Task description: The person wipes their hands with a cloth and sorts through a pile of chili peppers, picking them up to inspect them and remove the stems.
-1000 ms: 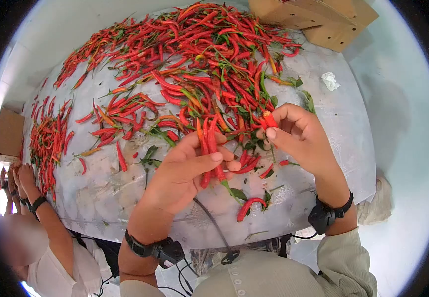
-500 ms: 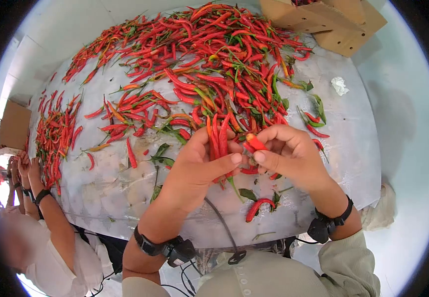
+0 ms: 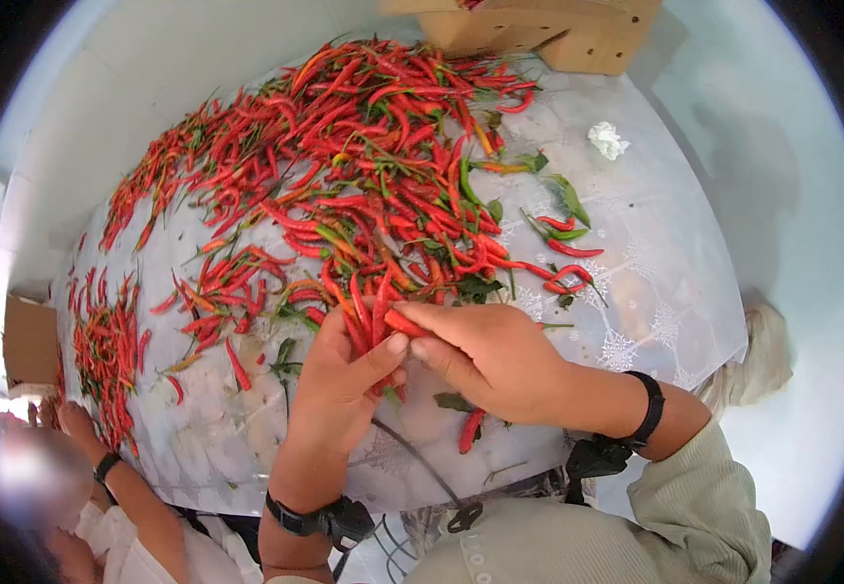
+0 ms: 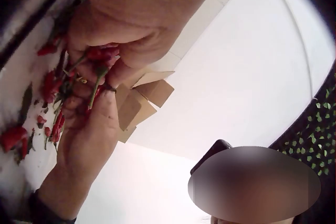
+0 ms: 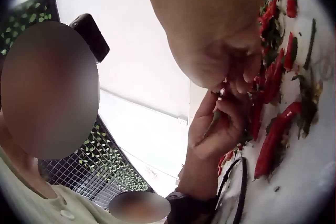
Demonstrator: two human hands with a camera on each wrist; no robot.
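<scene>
Several red chili peppers [image 3: 379,302] stand upright in my left hand [image 3: 334,389], gripped between thumb and fingers. My right hand [image 3: 505,362] meets it from the right and pinches another red chili [image 3: 403,324] against the bunch. Green stems [image 4: 97,85] point out below the held chilies in the left wrist view. In the right wrist view, the left hand [image 5: 218,129] sits beneath the right hand [image 5: 215,45], whose fingertips overlap it. Beyond both hands spreads a large pile of red chilies [image 3: 344,127] with green stems.
A separate heap of chilies [image 3: 106,341] lies at left, near another person's hand [image 3: 76,423]. A cardboard box [image 3: 587,39] stands at the back, with a crumpled white paper [image 3: 608,141] in front of it. Loose chilies [image 3: 578,251] and leaves lie at right on the plastic-covered table [image 3: 675,321].
My right hand has come leftward with its chili, up against the bunch in my left hand. The head view has shifted, and loose chilies at right now show fully.
</scene>
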